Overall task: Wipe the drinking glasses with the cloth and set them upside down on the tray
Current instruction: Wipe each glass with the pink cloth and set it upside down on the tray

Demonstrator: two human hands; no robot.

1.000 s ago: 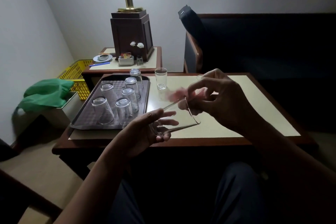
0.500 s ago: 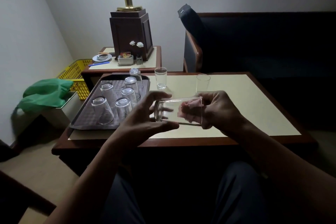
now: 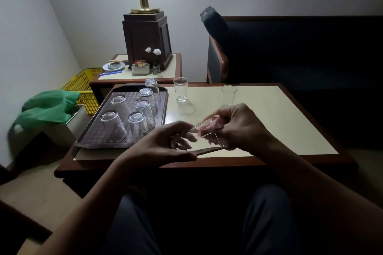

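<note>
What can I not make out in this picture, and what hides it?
Head view: the pink cloth is mostly hidden inside the held glass and under the right hand; its size is unclear.
Head view: the held glass's base is covered by the left hand; its clear walls are faint in dim light.
Head view: print on the packets on the side table is too small to read.

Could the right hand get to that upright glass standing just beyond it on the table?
Probably yes: the upright glass stands just beyond the right hand, nothing between them. But that hand is pinching the pink cloth inside the held glass, which the left hand grips, so it would need freeing first.
</note>
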